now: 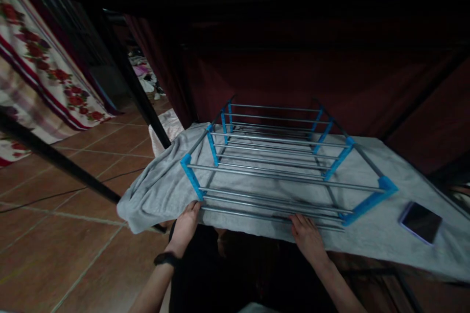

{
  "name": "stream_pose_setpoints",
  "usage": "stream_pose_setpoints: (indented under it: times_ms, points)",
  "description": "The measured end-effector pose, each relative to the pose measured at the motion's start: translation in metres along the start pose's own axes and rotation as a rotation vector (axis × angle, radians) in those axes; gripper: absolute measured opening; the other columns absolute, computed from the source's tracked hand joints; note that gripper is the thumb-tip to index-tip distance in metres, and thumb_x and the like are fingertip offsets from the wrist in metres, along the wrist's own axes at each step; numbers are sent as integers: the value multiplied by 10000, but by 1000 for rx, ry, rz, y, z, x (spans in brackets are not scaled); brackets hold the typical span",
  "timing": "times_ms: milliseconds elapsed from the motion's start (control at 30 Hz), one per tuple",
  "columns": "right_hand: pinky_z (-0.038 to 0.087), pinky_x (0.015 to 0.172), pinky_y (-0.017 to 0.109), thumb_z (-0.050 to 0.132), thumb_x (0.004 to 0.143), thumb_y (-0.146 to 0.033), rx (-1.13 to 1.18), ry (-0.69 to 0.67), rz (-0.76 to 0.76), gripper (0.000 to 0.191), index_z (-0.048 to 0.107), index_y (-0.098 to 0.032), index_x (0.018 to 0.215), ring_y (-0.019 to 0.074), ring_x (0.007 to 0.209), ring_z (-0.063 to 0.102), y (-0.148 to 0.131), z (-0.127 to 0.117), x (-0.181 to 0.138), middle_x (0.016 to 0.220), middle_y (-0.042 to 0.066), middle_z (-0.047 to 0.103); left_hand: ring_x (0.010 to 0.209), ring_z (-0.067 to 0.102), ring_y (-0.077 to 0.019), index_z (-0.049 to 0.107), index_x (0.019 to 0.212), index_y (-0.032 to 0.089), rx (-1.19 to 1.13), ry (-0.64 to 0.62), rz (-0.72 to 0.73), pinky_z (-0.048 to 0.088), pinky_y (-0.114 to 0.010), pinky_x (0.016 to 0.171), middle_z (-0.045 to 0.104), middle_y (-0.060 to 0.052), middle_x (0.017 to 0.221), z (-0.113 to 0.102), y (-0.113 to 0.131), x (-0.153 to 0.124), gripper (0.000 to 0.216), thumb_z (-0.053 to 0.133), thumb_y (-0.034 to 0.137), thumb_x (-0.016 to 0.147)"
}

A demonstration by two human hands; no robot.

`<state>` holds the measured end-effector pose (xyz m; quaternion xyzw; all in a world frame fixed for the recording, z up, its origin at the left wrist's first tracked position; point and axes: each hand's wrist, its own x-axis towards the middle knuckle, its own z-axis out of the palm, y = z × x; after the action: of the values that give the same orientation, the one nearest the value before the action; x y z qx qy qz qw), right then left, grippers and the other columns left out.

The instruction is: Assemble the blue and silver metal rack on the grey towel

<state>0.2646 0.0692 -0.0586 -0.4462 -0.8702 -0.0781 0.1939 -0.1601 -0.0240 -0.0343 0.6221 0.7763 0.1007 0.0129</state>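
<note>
Dark cloth covers the wearer's legs [194, 269] at the near edge, below two bare forearms reaching forward. A black wristband [167, 258] circles the left wrist. The left hand [188, 216] sits at the left end of the nearest metal tube [242, 214], fingers bunched close together beside a blue bracket foot; the right hand [306, 234] has its fingertips laid at the same tube farther along, fingers side by side. Thumbs and palms are out of sight, so I cannot tell whether either hand closes around the metal.

Judging by this, the step in hand is steadying or lining up that front tube. Its right end seems to stop just short of the blue plastic bracket [367, 206], though dimness and blur leave the joint uncertain. Seating it would call for holding the left end firm while guiding the right end evenly.

The tube-and-bracket rack [286, 177] lies on a grey plush blanket [157, 200], in front of the person, with a smartphone [421, 222] to its right. Toward the back, its lower rods overlap and its rear right corner sinks into shadow.

Beyond, a black post [128, 73] rises at left, and a maroon curtain [257, 73] closes off the back. Past the post, a heap of fabric [145, 76] is too small to sort out; a floral cloth [44, 63] is cut off by the left edge.
</note>
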Motion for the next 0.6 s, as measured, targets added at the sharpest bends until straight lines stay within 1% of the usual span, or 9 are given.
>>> stream_pose_setpoints:
  times_ms: [100,200,267,333,400,467,533,600]
  points:
    - [440,866,376,455,869,-130,-15,46,63,262,603,-222,1064,196,900,625,27,-8,-15,968,52,684,1123,620,-201,571,1207,157,-180,40,12,465,-354,1015,626,-125,1248,-1,-17,2,452,348,56,828]
    - [393,961,429,471,896,-209,0,48,108,208,626,-246,1030,192,923,628,54,-22,-31,977,33,686,1079,648,-245,663,1058,177,-367,45,10,474,-400,1015,698,-116,1123,-6,-32,9,352,398,218,829]
    - [378,990,460,485,911,-285,30,30,171,185,635,-265,1017,193,945,629,70,-34,-40,994,19,683,1002,675,-271,706,943,199,-467,12,-28,504,-414,971,736,-103,1016,-11,-39,16,309,483,329,772]
    - [419,954,442,505,909,-345,100,2,227,185,645,-270,1004,192,951,630,85,-47,-46,989,18,680,930,691,-287,731,861,232,-563,-34,-96,532,-415,917,758,-70,914,-15,-41,22,307,586,434,681]
    - [471,882,395,525,897,-375,209,-23,271,198,654,-260,994,191,950,628,97,-60,-49,984,31,680,877,696,-294,748,827,255,-682,-114,-169,557,-402,852,766,-41,853,-20,-40,27,377,682,527,574]
    - [495,845,370,544,881,-392,347,-46,330,218,661,-250,997,193,957,625,106,-71,-49,998,43,680,835,699,-300,762,819,261,-815,-236,-239,572,-395,792,763,-28,804,-25,-35,27,462,756,574,478]
    - [501,849,367,578,853,-401,510,-74,409,241,661,-243,1015,196,968,622,114,-81,-48,1015,47,676,814,702,-308,770,814,268,-950,-379,-315,579,-404,758,758,-27,766,-30,-28,25,507,805,579,416]
    - [501,856,363,625,813,-404,675,-82,478,266,661,-232,1014,196,977,617,119,-89,-46,1016,48,671,825,707,-320,772,817,285,-1057,-500,-396,585,-422,749,761,-33,776,-37,-23,20,510,831,563,394]
